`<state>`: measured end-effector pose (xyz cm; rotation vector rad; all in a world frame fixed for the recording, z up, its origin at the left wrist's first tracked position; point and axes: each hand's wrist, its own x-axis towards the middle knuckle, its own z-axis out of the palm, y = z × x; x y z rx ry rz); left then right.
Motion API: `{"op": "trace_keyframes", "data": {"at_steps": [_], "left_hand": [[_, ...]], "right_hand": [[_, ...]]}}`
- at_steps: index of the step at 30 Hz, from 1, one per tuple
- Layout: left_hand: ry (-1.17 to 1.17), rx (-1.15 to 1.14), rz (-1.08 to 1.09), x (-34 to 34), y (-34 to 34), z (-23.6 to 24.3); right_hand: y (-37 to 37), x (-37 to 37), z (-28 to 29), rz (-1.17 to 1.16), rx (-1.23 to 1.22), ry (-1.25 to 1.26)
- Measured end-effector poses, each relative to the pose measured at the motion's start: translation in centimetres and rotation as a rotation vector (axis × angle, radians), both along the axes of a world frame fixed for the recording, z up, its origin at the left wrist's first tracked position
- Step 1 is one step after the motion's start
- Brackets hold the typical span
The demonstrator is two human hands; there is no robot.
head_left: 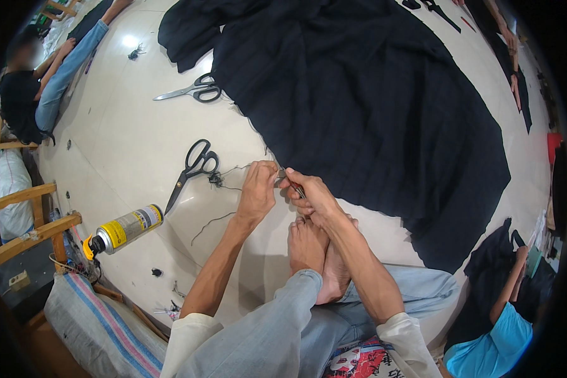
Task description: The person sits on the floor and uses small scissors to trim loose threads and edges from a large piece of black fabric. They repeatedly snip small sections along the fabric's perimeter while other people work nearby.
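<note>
A large black cloth (359, 94) lies spread over the pale floor in front of me. At its near left edge, my left hand (258, 192) is closed in a pinch; what its fingertips hold is too small to make out. Dark loose threads (230, 187) trail leftward from beside that hand to a small tangle. My right hand (314, 198) grips small thread snips (298, 188) with a dark red handle, their metal tip close to my left fingertips. Both hands are just above my bare feet (309, 246).
Black-handled scissors (201, 160) and a second pair (205, 88) lie left of the cloth. A yellow-and-grey spray can (129, 228) rests nearby. Wooden frames (31, 236) and a striped woven sack (94, 321) stand left. Other people (28, 94) sit around with dark cloth.
</note>
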<state>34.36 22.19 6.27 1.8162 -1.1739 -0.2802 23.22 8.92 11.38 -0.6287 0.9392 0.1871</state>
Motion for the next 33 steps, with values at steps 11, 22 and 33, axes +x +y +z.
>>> {"op": "trace_keyframes", "data": {"at_steps": [11,22,33], "left_hand": [[-0.009,0.014,0.001,-0.3,0.3,-0.1],[-0.008,-0.025,0.039,0.6,1.3,0.1],[0.047,0.475,0.301,4.3,3.4,2.0]], "right_hand": [[-0.4,0.1,-1.2,0.042,0.021,-0.046],[-0.1,0.2,-1.3,0.016,0.088,-0.042],[-2.1,-1.7,1.7,0.069,-0.125,-0.064]]}}
